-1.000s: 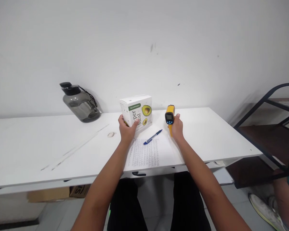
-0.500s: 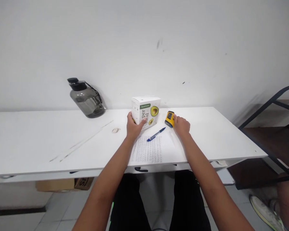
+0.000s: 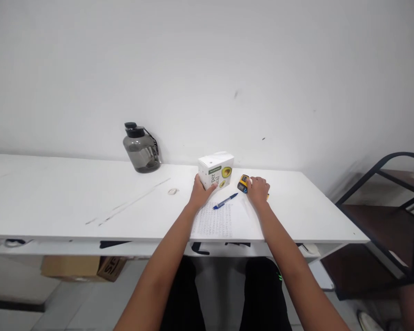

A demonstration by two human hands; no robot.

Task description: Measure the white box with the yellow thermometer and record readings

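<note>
My left hand (image 3: pixel 200 194) is closed on the lower left corner of a white carton (image 3: pixel 216 171) with green lettering and avocado pictures, thumb on its front and fingers round its side. The carton stands upright at the far edge of a printed sheet (image 3: pixel 212 223). My right hand (image 3: pixel 258 189) is wrapped over a yellow and black digital tape measure (image 3: pixel 243 183), resting on the table. Its screen end shows left of my fingers and a bit of yellow shows on the right; the middle is hidden. A blue pen (image 3: pixel 225 201) lies on the sheet between my hands.
A grey see-through water jug (image 3: pixel 141 152) stands at the left by the wall. A small pale ring (image 3: pixel 173 191) lies on the white table (image 3: pixel 62 197). A dark metal-framed shelf (image 3: pixel 372 214) is at the right. A cardboard box (image 3: pixel 72 267) sits below the table.
My right hand has gone from the tape measure's side to over it, and the tape measure has turned. My left hand still holds the carton. The whole view has shifted a little.
</note>
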